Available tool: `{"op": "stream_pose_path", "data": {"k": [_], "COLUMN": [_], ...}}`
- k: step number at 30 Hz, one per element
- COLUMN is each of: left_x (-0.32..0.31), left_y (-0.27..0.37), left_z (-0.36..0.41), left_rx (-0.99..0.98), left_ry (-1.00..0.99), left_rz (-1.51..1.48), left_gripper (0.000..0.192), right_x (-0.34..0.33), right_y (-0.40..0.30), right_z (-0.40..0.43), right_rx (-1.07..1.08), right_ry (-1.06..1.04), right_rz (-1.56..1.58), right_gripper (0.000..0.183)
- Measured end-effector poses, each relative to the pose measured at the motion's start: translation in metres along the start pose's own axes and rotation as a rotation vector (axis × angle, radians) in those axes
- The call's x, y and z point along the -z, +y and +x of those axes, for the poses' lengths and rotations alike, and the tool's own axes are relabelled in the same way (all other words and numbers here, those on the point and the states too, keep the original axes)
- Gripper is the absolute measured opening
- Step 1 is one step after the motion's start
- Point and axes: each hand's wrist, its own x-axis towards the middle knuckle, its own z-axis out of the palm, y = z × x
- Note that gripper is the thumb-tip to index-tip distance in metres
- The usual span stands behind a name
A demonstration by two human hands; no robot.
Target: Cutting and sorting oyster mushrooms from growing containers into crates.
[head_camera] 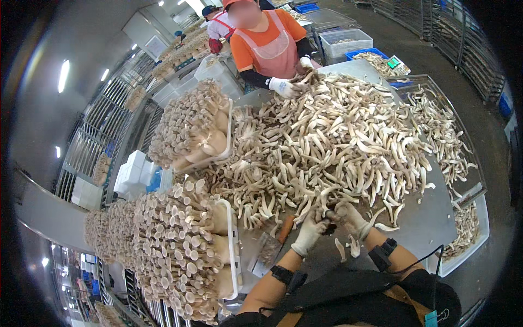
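My left hand [311,229], in a soiled pale glove, has its fingers curled around a small piece of mushroom at the near edge of a large heap of loose mushrooms [343,139]. Close to its right, my right hand [348,216], gloved too, is bent inward with its fingertips near the same spot; whether it grips anything is hidden. A cleaver [267,249] with an orange-brown handle lies on the metal table [429,212] left of my left hand. Several cut mushroom pieces [341,249] lie just below my hands.
White trays [235,253] of uncut mushroom clusters [175,245] stand along the left. A co-worker [271,45] in white gloves handles mushrooms across the table. On the right are a metal-framed tray [476,163] and a white bin [484,229] of mushrooms. A scale [398,65] stands farther back.
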Motion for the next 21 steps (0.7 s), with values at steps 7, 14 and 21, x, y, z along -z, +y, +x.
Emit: {"op": "stream_pose_path", "data": {"k": [7,14,21], "left_x": [-0.002,-0.017,0.113], "left_y": [0.008,0.022,0.050], "left_z": [-0.002,0.015,-0.010], "left_rx": [0.053,-0.024,-0.114], "left_ry": [-0.042,0.071,0.462], "left_rz": [0.452,0.726,0.239], "left_gripper": [0.031,0.055,0.039], "right_x": [-0.045,0.037,-0.001], "right_y": [-0.013,-0.004,-0.023], "right_z": [-0.011,0.033,0.044], "right_rx": [0.101,0.186,0.477], "right_ry": [0.255,0.159,0.419], "right_rz": [-0.244,-0.118,-1.009], "right_gripper": [0.045,0.078,0.062]}}
